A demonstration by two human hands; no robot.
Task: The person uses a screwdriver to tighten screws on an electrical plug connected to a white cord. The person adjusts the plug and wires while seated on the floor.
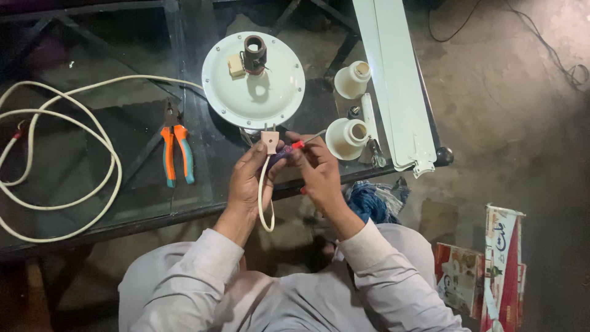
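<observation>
Left hand (249, 178) grasps the white plug (270, 141) and its cable (263, 197), right hand (318, 169) grips a small screwdriver (304, 142) at the plug, above the glass table (141, 184)

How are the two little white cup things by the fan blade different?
The upper white cup stands farther from the hands, beside the fan blade; the lower white cup sits close to the right hand. The lower cup looks wider and flatter, the upper cup narrower. Both are white, round, open-topped, and rest on the glass table.
</observation>
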